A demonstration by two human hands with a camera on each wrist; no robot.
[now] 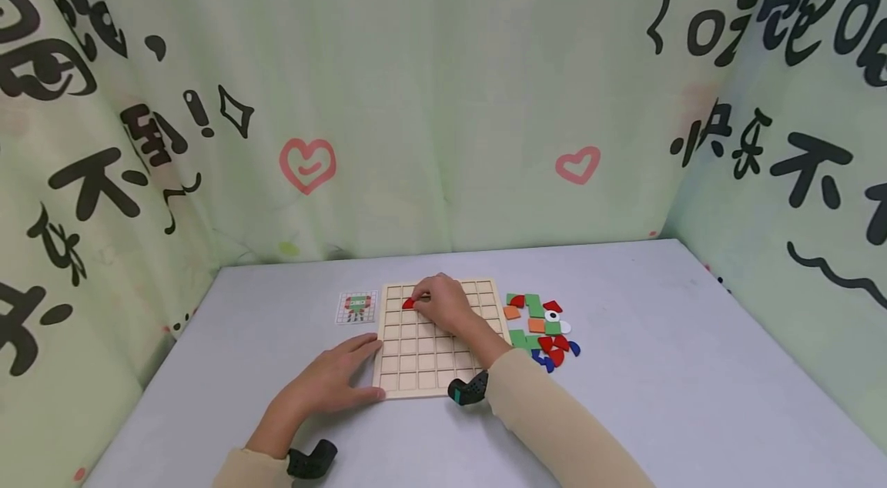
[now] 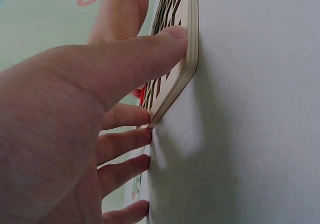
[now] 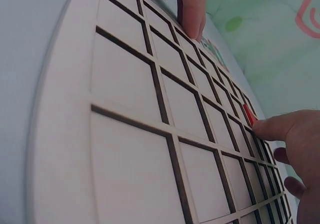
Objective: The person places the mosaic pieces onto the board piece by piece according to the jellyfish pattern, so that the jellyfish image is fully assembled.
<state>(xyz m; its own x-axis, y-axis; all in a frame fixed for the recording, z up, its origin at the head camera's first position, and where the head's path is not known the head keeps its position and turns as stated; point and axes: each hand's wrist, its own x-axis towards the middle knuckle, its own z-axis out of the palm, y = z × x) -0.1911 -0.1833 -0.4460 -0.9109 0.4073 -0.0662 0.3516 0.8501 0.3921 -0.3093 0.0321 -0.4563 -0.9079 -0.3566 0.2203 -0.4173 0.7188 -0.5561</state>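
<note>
A wooden grid board (image 1: 409,382) with square cells lies on the table. My right hand (image 1: 443,303) is over its upper part, fingers curled and thumb against a small red piece (image 1: 408,304) in the upper left cells. The right wrist view shows the same red piece (image 3: 249,115) right at the thumb tip. Along the board's left side, my left hand (image 1: 339,375) rests with fingers fairly straight. In the left wrist view its thumb lies on the board's near edge (image 2: 191,48), and other fingertips meet the left edge.
Right of the board lie loose flat pieces: several green pieces (image 1: 532,300), red ones (image 1: 557,357), orange squares (image 1: 537,325), blue ones (image 1: 574,349) and a white eye piece (image 1: 551,316). A pattern card (image 1: 356,308) with a robot figure lies at the board's upper left. Curtains surround the white table (image 1: 658,396).
</note>
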